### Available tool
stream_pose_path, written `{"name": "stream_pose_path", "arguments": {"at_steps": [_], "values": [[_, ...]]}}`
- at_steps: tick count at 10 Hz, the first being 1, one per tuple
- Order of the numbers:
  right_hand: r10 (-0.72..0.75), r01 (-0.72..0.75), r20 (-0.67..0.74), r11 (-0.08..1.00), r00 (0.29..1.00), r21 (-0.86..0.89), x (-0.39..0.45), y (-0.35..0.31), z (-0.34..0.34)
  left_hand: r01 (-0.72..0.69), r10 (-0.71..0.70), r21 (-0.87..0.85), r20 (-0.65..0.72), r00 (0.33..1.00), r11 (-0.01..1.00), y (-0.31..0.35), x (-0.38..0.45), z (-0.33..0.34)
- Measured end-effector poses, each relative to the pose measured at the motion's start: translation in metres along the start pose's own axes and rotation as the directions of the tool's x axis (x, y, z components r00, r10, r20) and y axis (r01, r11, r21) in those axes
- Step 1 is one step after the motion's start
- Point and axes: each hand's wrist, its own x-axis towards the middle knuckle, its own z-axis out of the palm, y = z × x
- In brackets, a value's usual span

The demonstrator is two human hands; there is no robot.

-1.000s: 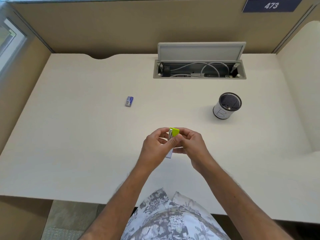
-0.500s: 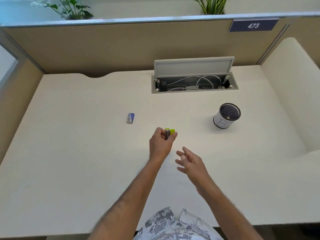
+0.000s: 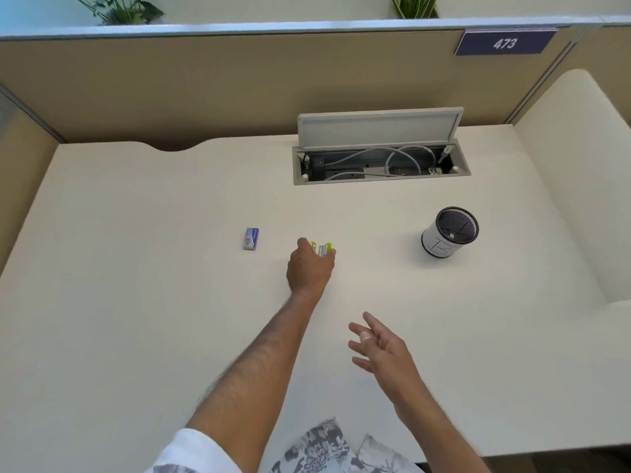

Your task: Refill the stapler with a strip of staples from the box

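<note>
Bench (image 3: pixel 136 302): a pale cream surface that carries everything, walled by tan partitions at the back and sides.
Cable tray (image 3: pixel 380 162): sunk into the bench beyond the stapler and to its right, grey lid propped up, white cables inside.
Number plate (image 3: pixel 504 43): dark blue, reads 473, on the partition far behind the stapler.
Left hand (image 3: pixel 309 268): reached forward over the bench, fingers (image 3: pixel 302 245) curled around the stapler and gripping it from the near side.
Right hand (image 3: pixel 380 346): nearer the person than the stapler and to its right, fingers spread and loose, holding nothing.
Pen cup (image 3: pixel 450 232): white with a dark mesh rim and a handwritten B, upright, well to the right of the stapler.
Stapler (image 3: pixel 322 249): small, lime green and metal, sticking out past the left hand; whether it touches the bench cannot be told.
Staple box (image 3: pixel 251 238): small, blue and grey, lying on the bench just left of the stapler, apart from the hand.
</note>
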Motion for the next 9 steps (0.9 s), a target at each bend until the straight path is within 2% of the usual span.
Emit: {"name": "stream_pose_path", "arguments": {"at_steps": [3,5,8,9], "values": [[-0.008,0.011,0.047,0.998,0.999,-0.067,0.033,-0.016,-0.011,0.005,-0.002,0.097,-0.04,0.999,0.995,-0.002,0.007,0.022],[0.037,-0.035,0.039,0.998,0.999,-0.051,0.057,-0.012,-0.015,-0.01,0.026,0.217,-0.069,0.997,0.976,-0.006,0.014,0.033],[0.045,-0.038,0.074,0.994,0.996,-0.102,0.077,-0.006,-0.021,-0.043,0.058,0.289,-0.044,0.997,0.956,-0.011,0.019,0.039],[0.018,-0.011,0.067,0.994,0.998,-0.107,0.087,-0.016,-0.019,-0.031,0.056,0.27,-0.083,0.995,0.962,-0.018,0.018,0.033]]}}
